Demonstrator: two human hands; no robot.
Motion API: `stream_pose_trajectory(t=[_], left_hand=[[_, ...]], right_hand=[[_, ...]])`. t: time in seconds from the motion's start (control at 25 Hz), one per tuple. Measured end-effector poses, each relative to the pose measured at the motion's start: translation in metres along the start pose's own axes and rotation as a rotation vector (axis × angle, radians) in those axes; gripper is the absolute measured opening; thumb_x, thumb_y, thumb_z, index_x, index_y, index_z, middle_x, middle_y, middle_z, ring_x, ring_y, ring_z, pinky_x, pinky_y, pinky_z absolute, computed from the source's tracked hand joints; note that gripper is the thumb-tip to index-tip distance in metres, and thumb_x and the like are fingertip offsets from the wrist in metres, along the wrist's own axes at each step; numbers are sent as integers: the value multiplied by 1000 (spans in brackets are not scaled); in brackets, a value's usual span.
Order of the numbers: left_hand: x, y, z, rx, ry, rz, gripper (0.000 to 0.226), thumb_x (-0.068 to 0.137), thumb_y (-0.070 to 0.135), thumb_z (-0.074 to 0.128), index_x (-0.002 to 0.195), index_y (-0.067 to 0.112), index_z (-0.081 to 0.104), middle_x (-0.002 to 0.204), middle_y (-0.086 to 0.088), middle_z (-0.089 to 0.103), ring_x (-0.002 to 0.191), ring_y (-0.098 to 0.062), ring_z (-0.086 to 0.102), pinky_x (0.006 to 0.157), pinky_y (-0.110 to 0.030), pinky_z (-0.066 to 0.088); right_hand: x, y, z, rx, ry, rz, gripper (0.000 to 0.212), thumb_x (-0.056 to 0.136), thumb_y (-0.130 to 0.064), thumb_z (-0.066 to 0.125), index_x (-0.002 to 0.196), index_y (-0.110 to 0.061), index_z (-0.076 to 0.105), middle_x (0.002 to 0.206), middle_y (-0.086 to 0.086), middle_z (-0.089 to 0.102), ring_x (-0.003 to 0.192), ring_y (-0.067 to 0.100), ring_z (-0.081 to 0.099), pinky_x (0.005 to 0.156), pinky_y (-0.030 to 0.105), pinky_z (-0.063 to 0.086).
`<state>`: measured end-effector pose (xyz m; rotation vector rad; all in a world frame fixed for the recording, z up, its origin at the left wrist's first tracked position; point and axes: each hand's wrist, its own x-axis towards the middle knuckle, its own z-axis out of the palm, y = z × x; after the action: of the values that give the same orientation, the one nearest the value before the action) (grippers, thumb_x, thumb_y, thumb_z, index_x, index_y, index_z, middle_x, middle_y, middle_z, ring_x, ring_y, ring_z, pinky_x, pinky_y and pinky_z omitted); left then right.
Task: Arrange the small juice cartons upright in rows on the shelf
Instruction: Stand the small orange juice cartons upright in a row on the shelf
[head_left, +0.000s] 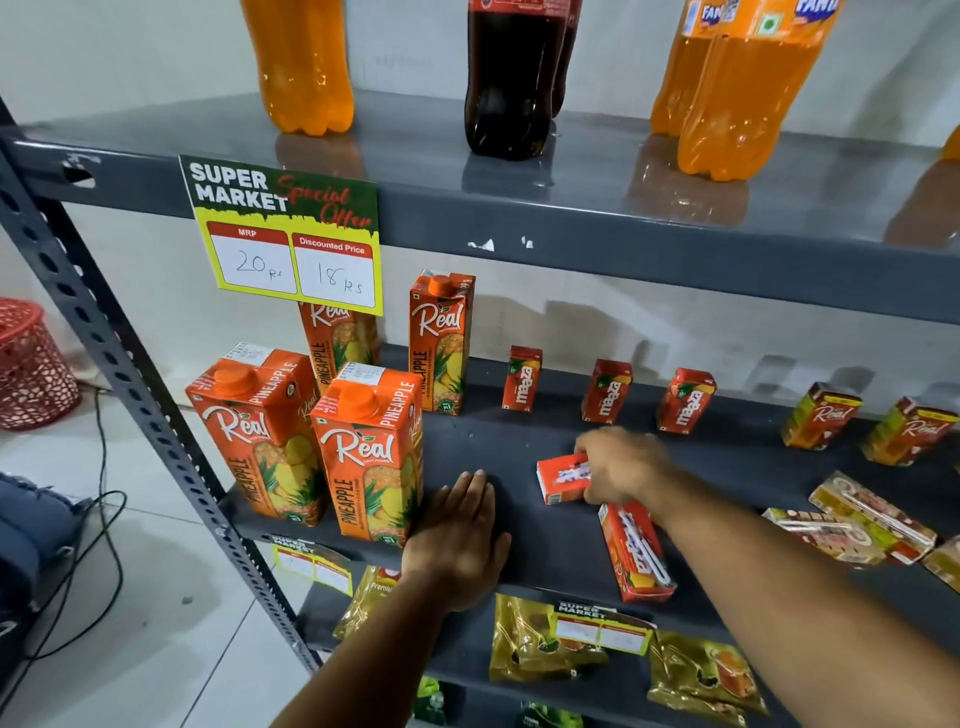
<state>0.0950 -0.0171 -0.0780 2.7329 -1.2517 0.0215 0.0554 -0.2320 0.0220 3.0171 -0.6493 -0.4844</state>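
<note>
Three small red Maaza cartons stand upright in a row at the back of the dark middle shelf (498, 447): left (522, 378), middle (605, 391), right (685, 400). My right hand (621, 464) grips a fourth small Maaza carton (560, 479) lying on its side mid-shelf. Another Maaza carton (638, 552) lies flat near the front edge. My left hand (457, 535) rests flat on the shelf, fingers together, holding nothing. Two small Real cartons (821, 415) (909, 431) stand at the right; several more (852, 522) lie flat in front of them.
Large Real pineapple cartons (363, 457) stand at the shelf's left. Soda bottles (511, 78) stand on the shelf above, where a price sign (285, 234) hangs. Gold packets (540, 644) lie on the shelf below. A red basket (31, 364) and cables lie on the floor at left.
</note>
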Motion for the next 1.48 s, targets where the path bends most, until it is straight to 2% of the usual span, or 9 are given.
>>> stream_pose_trajectory(t=[0.28, 0.44, 0.64, 0.76, 0.84, 0.96, 1.12, 1.28, 1.48], left_hand=[[-1, 2, -2, -7, -16, -16, 70, 96, 52, 16, 152, 10, 4, 162, -5, -1, 147, -18, -6, 118, -35, -1], [-2, 3, -4, 0, -24, -19, 70, 97, 52, 16, 152, 11, 2, 162, -5, -2, 147, -18, -7, 117, -34, -4], [-2, 4, -3, 17, -32, -28, 70, 97, 52, 16, 151, 10, 1, 162, -5, -3, 147, -18, -6, 116, -33, -5], [-3, 4, -3, 13, -33, -26, 70, 97, 52, 16, 152, 10, 2, 162, -5, -3, 147, -18, -7, 115, -32, -6], [-3, 4, -3, 12, -32, -24, 70, 97, 52, 15, 152, 10, 2, 162, -5, -3, 147, -18, -7, 116, -32, -5], [-3, 4, -3, 9, -30, -19, 70, 97, 51, 15, 152, 10, 2, 162, -5, -3, 147, -18, -7, 116, -33, -5], [-3, 3, -2, 1, -26, -14, 69, 98, 51, 16, 152, 10, 2, 162, -5, -3, 147, -18, -7, 117, -33, -3], [-3, 2, 0, -10, -19, -14, 69, 98, 51, 16, 152, 9, 3, 162, -5, -2, 147, -17, -7, 118, -32, -3], [-3, 3, 0, -5, -19, -14, 69, 98, 51, 15, 151, 9, 2, 162, -5, -3, 147, -17, -8, 116, -31, -6]], right_hand=[[-21, -2, -21, -391, 344, -593, 52, 83, -23, 70, 131, -29, 52, 128, 2, 51, 118, 27, 42, 98, 40, 39], [-35, -10, -25, -116, 271, -556, 31, 93, -46, 48, 116, -25, 52, 112, 1, 58, 107, 23, 52, 85, 35, 45], [-39, -9, -28, -118, 266, -712, 61, 87, -63, 17, 127, -32, 51, 129, -4, 60, 117, 16, 53, 97, 39, 45], [-42, -4, -34, -251, 297, -734, 41, 100, -32, 38, 140, -27, 45, 146, -4, 48, 132, 16, 42, 108, 32, 36], [-44, -3, -38, -245, 283, -736, 44, 97, -16, 48, 141, -25, 46, 146, -3, 48, 132, 17, 43, 106, 32, 39], [-40, -6, -42, -289, 271, -678, 50, 91, -16, 57, 139, -26, 47, 141, -3, 53, 128, 19, 45, 102, 37, 42], [-39, -19, -49, -304, 221, -391, 50, 76, -50, 68, 117, -21, 59, 110, 3, 66, 99, 23, 56, 82, 39, 45], [-40, -39, -47, -140, 128, -76, 53, 79, -72, 51, 83, -19, 54, 72, -1, 52, 75, 22, 53, 65, 34, 38], [-37, -48, -38, -23, 82, 102, 62, 81, -76, 39, 74, -17, 56, 73, 2, 61, 80, 25, 61, 70, 35, 45]])
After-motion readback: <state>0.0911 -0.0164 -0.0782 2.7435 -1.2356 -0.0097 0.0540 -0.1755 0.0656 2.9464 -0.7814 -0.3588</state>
